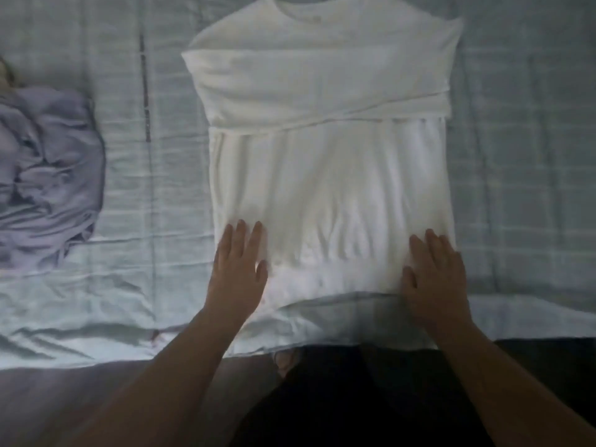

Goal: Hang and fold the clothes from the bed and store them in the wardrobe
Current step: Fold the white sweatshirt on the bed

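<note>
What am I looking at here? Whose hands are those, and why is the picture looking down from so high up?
The picture comes from a camera worn on a person's head, so you see what they see when they look down. There is no robot, just a person tidying clothes. The left hand and the right hand lie flat, with fingers spread, on the bottom corners of a white long-sleeved top. The top is spread out on a bed with a pale checked sheet, and its sleeves are already folded across its chest. The hands press on it; they do not seem to be gripping anything. On the left lies a crumpled lilac garment, not yet folded. The dark area at the bottom is too dim to tell clearly.
</note>
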`<state>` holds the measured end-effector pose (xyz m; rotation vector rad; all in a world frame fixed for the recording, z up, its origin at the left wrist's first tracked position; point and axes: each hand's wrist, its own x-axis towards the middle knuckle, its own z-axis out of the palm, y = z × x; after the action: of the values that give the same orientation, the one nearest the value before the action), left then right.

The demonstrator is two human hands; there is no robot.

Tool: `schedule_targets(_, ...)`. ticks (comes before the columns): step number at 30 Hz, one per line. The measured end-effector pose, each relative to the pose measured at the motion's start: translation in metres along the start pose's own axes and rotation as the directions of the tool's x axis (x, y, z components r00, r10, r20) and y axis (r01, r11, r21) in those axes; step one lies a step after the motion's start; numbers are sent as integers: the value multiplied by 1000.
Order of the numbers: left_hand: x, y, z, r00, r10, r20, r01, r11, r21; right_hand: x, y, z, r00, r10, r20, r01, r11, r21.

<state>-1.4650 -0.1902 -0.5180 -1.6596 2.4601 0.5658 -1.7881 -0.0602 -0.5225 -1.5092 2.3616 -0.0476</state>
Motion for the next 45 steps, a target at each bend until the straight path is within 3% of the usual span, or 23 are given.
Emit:
schedule_targets(2,-35,-14,8,995,-73,61,73,997,-5,-21,7,2,999,30,-19,-30,999,45)
schedule_targets(4,-59,-19,11,992,-93,80,96,995,-33,-32,8,-1,994,81,-67,-65,974,215)
schedule_targets(6,-74,-14,10,974,-223,48,228,938,-261,-37,4,-6,965,242,-97,-176,879,444)
schedule_targets(8,-76,-6,1,863,-493,113,472,703,-532,-37,-1,-11,888,458,-41,-337,709,620)
schedule_targets(9,-71,-3,-3,784,-594,179,571,578,-584,-34,-2,-15,838,546,12,-412,617,671)
schedule_targets(10,-65,-3,-5,719,-650,248,644,488,-589,-30,-2,-18,791,608,70,-479,544,689)
schedule_targets(13,-50,-3,-13,619,-680,395,723,294,-626,-17,5,-27,721,647,247,-610,425,669)
schedule_targets(17,-49,-4,-29,640,-586,497,644,55,-763,-11,12,-48,694,612,380,-655,318,686)
schedule_targets(19,-55,-3,-39,679,-516,523,547,-119,-829,-13,8,-62,674,584,452,-650,176,740)
schedule_targets(21,-64,-5,-48,719,-465,516,466,-226,-855,-18,0,-77,677,550,489,-609,44,792)
schedule_targets(25,-85,-15,-66,746,-437,502,415,-285,-864,-39,-6,-106,748,493,444,-483,-56,874)
schedule_targets(29,-119,-18,-91,777,-405,482,369,-326,-870,-67,2,-123,759,466,455,-411,-199,890)
schedule_targets(32,-149,-15,-104,794,-383,472,362,-326,-873,-98,1,-127,773,452,446,-405,-189,894)
schedule_targets(37,-196,-18,-86,750,-409,520,419,-314,-852,-153,2,-107,715,519,469,-486,-114,867)
schedule_targets(38,-205,-19,-80,732,-425,533,441,-300,-846,-163,3,-101,698,548,461,-517,-59,854)
schedule_targets(42,-233,-24,-59,720,-479,503,518,-112,-848,-191,10,-96,724,602,338,-637,393,663)
schedule_targets(45,-234,-20,-66,753,-497,432,490,-15,-872,-190,7,-102,779,517,354,-595,434,676)
